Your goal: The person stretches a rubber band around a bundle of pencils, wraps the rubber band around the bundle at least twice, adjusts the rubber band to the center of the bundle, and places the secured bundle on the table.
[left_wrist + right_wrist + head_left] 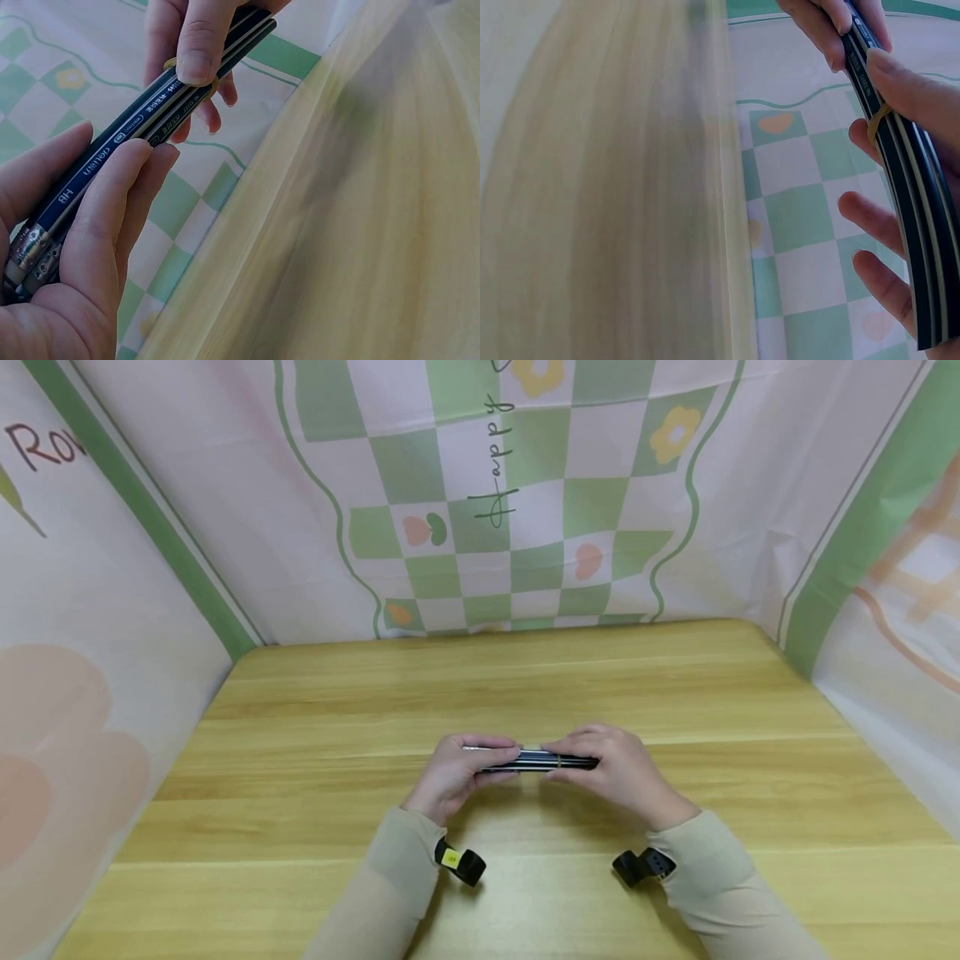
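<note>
A bundle of dark blue and silver-striped pencils [534, 761] is held level just above the table, between both hands. Metal ferrules at its eraser end show in the left wrist view. My left hand [461, 768] grips that end with thumb and fingers. On the other end, my right hand [611, 767] pinches the pencils between thumb and fingers. A tan rubber band [880, 121] circles the bundle near the right thumb. Lettering with "HB" is readable on one pencil [112, 142] in the left wrist view.
The wooden table [300, 760] spreads under both hands. Behind it hangs a cloth [536, 468] with green checks and flowers, and printed cloth also stands along both sides. A black wrist camera [461, 862] sits on the left wrist, another camera [642, 866] on the right.
</note>
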`<move>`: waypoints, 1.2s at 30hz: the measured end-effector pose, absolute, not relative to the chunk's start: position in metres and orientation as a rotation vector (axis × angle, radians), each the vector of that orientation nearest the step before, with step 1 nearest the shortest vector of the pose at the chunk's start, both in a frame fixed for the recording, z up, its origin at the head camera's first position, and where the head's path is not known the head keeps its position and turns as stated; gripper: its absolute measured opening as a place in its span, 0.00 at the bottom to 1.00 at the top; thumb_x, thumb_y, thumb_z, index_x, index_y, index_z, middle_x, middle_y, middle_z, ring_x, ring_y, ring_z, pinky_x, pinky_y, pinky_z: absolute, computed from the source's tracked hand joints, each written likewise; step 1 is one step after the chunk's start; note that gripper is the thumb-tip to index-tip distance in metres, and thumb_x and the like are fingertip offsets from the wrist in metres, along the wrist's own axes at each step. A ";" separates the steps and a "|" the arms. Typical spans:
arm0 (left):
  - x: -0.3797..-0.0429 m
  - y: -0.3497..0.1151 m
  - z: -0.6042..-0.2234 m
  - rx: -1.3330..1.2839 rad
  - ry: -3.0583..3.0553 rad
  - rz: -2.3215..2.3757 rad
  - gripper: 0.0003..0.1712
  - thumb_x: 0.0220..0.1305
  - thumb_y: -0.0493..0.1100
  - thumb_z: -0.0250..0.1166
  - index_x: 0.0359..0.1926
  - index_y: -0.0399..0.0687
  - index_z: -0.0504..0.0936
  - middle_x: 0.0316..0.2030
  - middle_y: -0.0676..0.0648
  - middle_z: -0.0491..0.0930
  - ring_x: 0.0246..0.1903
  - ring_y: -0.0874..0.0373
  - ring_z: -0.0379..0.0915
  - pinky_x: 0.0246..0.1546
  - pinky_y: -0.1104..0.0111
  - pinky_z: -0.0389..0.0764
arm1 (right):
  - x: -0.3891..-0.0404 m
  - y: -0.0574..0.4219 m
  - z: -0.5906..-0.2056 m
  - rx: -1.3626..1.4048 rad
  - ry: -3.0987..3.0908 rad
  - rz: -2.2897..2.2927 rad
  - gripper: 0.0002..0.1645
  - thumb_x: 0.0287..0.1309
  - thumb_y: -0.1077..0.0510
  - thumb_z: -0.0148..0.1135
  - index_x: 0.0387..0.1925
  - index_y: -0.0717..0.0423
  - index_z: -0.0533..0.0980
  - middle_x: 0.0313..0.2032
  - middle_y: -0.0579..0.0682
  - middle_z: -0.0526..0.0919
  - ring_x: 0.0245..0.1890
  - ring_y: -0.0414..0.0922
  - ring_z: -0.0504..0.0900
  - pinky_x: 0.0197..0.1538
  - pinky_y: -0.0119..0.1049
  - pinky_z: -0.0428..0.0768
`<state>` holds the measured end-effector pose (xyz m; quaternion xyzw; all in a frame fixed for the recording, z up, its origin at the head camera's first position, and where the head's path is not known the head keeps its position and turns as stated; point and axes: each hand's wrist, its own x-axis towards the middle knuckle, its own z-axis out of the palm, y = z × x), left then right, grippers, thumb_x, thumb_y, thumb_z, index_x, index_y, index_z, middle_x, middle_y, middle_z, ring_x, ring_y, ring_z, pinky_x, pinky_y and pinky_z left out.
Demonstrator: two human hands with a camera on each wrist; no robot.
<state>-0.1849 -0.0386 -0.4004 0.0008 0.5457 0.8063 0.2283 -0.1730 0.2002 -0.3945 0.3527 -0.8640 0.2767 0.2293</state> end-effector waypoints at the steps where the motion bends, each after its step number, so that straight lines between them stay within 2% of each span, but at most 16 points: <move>1: -0.185 -0.038 -0.400 0.003 1.501 2.219 0.18 0.59 0.27 0.68 0.51 0.25 0.81 0.48 0.34 0.83 0.44 0.49 0.85 0.48 0.64 0.88 | -0.173 0.200 -0.395 0.965 -2.385 0.760 0.23 0.35 0.54 0.82 0.40 0.51 0.88 0.34 0.47 0.89 0.34 0.43 0.85 0.34 0.38 0.86; 7: -0.185 -0.039 -0.400 0.001 1.498 2.228 0.18 0.59 0.27 0.67 0.51 0.24 0.80 0.50 0.33 0.82 0.43 0.51 0.85 0.48 0.65 0.88 | -0.174 0.203 -0.394 0.943 -2.402 0.763 0.29 0.33 0.52 0.83 0.44 0.53 0.87 0.36 0.49 0.90 0.35 0.46 0.87 0.36 0.42 0.87; 14: -0.186 -0.040 -0.398 -0.016 1.491 2.247 0.18 0.59 0.27 0.67 0.51 0.25 0.81 0.48 0.35 0.84 0.42 0.53 0.85 0.49 0.64 0.87 | -0.174 0.204 -0.392 0.917 -2.376 0.792 0.23 0.35 0.57 0.83 0.39 0.54 0.87 0.34 0.47 0.89 0.33 0.44 0.86 0.35 0.41 0.86; 21: -0.185 -0.040 -0.399 -0.013 1.489 2.251 0.18 0.59 0.28 0.68 0.51 0.26 0.82 0.49 0.35 0.83 0.43 0.51 0.85 0.49 0.64 0.88 | -0.176 0.203 -0.394 0.980 -2.337 0.769 0.23 0.36 0.57 0.82 0.39 0.56 0.87 0.33 0.48 0.89 0.32 0.43 0.85 0.33 0.39 0.86; 36: -0.183 -0.038 -0.400 -0.012 1.477 2.240 0.18 0.60 0.28 0.67 0.51 0.25 0.81 0.50 0.32 0.81 0.43 0.50 0.85 0.49 0.66 0.87 | -0.174 0.198 -0.395 0.969 -2.398 0.701 0.22 0.41 0.52 0.80 0.42 0.51 0.87 0.37 0.47 0.90 0.35 0.45 0.88 0.39 0.45 0.88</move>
